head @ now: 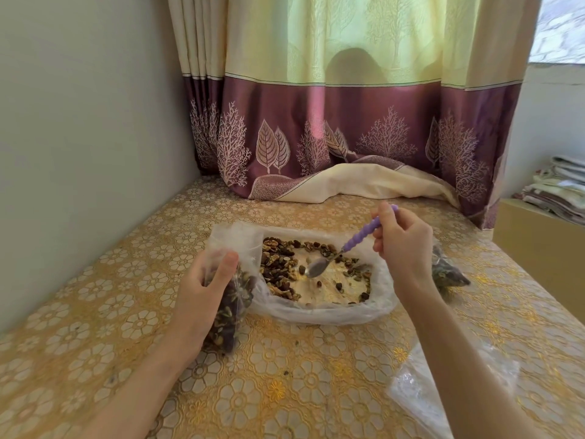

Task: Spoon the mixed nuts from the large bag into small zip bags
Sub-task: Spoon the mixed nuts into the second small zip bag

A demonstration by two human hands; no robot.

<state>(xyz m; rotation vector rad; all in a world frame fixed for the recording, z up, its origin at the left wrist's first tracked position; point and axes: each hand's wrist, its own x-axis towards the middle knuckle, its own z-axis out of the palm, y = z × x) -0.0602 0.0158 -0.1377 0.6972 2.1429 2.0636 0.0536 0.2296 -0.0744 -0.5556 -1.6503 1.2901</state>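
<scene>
Gripping a spoon (345,247) in my right hand (403,245), I am dipping it into the large bag (323,312); my left hand (202,289) is holding a small bag (229,315) beside it.

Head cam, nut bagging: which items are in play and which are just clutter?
In play:
left hand gripping small zip bag
right hand holding purple-handled spoon
large bag of mixed nuts

Lying about:
filled bag behind the right wrist
curtain
folded cloths
empty plastic bag
</scene>
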